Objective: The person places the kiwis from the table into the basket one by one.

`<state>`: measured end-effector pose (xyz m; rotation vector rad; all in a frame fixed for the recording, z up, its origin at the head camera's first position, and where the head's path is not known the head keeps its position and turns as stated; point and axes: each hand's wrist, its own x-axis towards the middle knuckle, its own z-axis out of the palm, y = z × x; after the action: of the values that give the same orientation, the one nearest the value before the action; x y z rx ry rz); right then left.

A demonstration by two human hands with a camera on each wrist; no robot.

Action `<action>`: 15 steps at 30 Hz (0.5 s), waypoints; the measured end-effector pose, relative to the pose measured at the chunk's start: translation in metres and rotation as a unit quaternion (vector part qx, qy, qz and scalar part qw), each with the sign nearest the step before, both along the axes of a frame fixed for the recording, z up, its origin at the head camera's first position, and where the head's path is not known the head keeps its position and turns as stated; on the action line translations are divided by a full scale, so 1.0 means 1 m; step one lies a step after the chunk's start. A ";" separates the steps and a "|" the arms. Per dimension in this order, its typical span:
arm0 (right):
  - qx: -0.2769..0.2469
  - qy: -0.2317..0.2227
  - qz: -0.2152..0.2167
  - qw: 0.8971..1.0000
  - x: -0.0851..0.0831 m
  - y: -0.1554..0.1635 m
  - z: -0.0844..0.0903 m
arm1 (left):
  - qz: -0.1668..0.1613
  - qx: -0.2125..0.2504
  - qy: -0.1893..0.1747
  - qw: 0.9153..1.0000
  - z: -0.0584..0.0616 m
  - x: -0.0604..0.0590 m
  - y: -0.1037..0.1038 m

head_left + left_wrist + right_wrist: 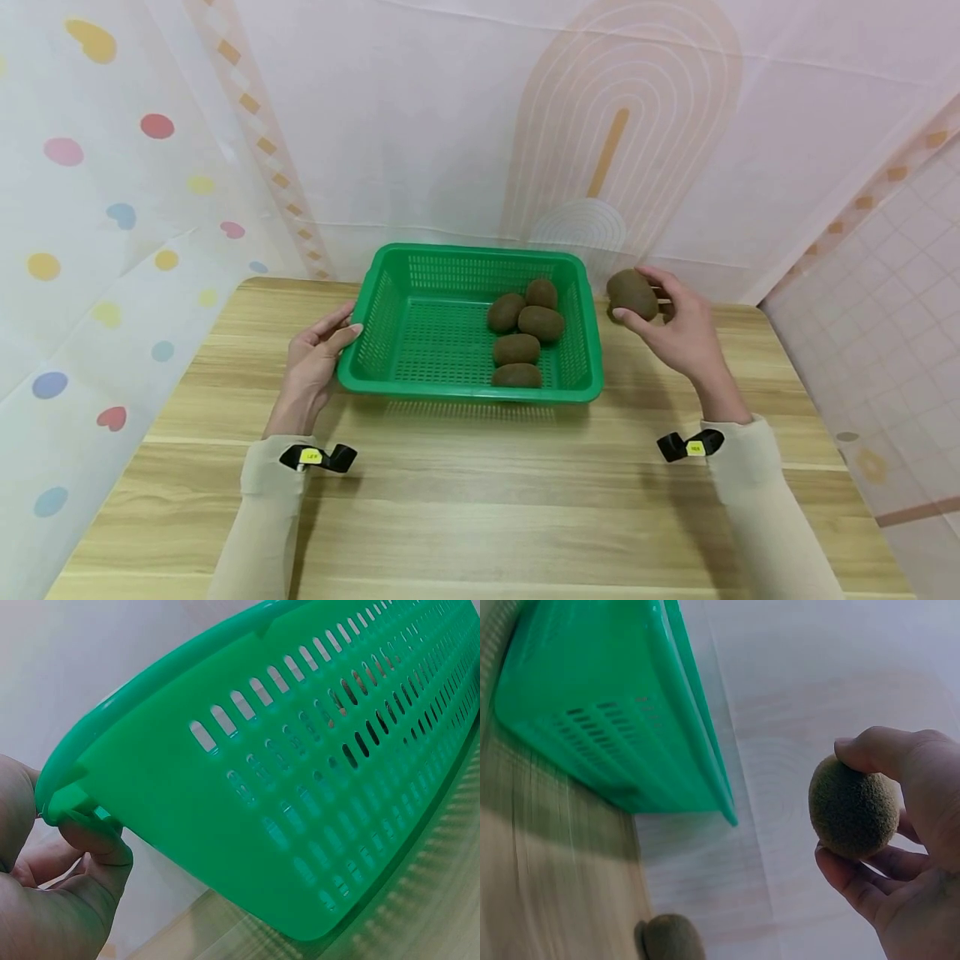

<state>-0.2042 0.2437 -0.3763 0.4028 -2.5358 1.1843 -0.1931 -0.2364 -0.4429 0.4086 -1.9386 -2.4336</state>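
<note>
A green plastic basket (468, 390) with slotted walls holds several brown kiwis (517, 350) toward its right side. My left hand (313, 367) grips the basket's left rim, thumb over the edge and fingers curled beneath, as the left wrist view shows at the rim (60, 776). To the right of the basket, my right hand (678, 329) holds a kiwi (853, 807) between thumb and fingertips, raised above the table. Below that held fruit, another kiwi (673, 937) lies on the table near the back edge, with part of one more showing behind it.
The wood-grain table (465, 517) runs under both forearms. A patterned cloth (420, 125) hangs right behind the table's back edge, and more cloth walls (900, 292) flank the sides. Black cameras (690, 446) are strapped on both sleeves.
</note>
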 end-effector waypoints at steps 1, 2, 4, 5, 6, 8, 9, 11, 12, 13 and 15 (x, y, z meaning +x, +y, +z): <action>0.001 0.002 0.006 1.000 0.000 -0.002 0.001 | 0.000 -0.001 0.000 1.000 0.000 0.000 0.000; 0.002 0.002 0.011 1.000 0.000 -0.004 0.001 | 0.000 0.000 0.000 1.000 0.000 0.000 0.000; 0.004 0.003 0.021 1.000 0.000 -0.007 0.002 | -0.001 0.004 0.001 1.000 0.000 0.000 0.000; 0.005 0.003 0.026 1.000 0.000 -0.009 0.002 | -0.001 0.004 0.002 1.000 0.000 -0.001 0.000; 0.008 0.003 0.031 0.999 0.000 -0.011 0.002 | -0.002 0.006 0.002 1.000 0.000 -0.001 -0.001; 0.018 0.008 0.038 0.999 0.000 -0.015 0.001 | -0.004 0.007 0.004 1.000 0.000 -0.001 -0.001; 0.023 0.010 0.042 0.999 0.000 -0.017 0.001 | -0.005 0.008 0.005 1.000 0.000 0.000 -0.001; 0.032 0.017 0.051 0.998 0.000 -0.021 0.001 | -0.005 0.011 0.005 1.000 0.000 0.000 -0.001; 0.035 0.020 0.055 0.998 0.001 -0.023 0.002 | -0.005 0.011 0.005 1.000 0.000 0.000 -0.001; 0.038 0.023 0.059 0.997 0.001 -0.025 0.002 | -0.005 0.012 0.005 1.000 0.001 0.000 -0.001; 0.038 0.022 0.067 0.997 0.001 -0.029 0.001 | -0.005 0.015 0.004 1.000 0.001 0.001 -0.001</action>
<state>-0.2032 0.2146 -0.3749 0.6191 -2.5553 1.1137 -0.1925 -0.2371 -0.4421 0.3890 -1.9085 -2.4693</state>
